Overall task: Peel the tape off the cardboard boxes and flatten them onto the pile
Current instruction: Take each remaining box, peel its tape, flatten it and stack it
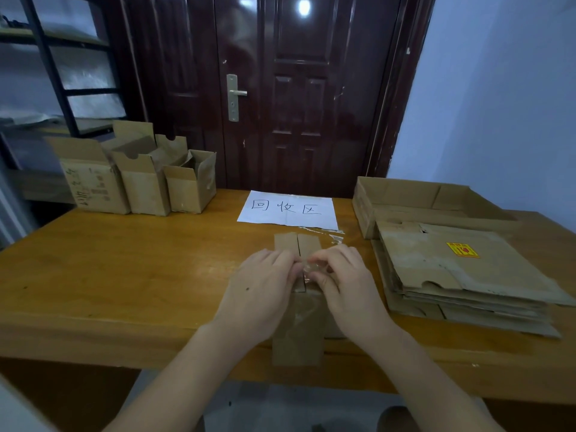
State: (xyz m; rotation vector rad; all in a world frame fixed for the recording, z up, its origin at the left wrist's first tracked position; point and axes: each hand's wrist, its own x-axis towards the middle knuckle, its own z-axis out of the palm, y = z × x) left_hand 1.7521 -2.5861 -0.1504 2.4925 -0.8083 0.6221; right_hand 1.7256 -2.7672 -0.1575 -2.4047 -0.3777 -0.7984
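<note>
Pinching a bit of clear tape [308, 269], the right hand [343, 282] has its fingers curled over the top of a small cardboard box [297, 332]. The left hand [261, 288] sits just beside it, so close that the fingertips almost meet. Its fingers bend down onto the same box top and seem to hold the box still, though I cannot tell if they grip the tape too.

The box stands under both hands, at the near edge of the wooden table [124, 260]. Its two top flaps [297, 244] poke out past the fingers, with a slit between them.

I think the peeling step is going on now. The tape looks partly lifted, and the box is not flat yet. Next, the right hand likely needs to pull the tape along the slit while the left hand presses the box down.

Off to the right of the right hand lies the pile [467, 275] of flat cardboard, where this box should go. Past the fingers there is a loose strip of tape [324, 232] and a white paper sign [288, 208]. Far off to the left of the left hand, three open boxes [140, 182] stand waiting.
</note>
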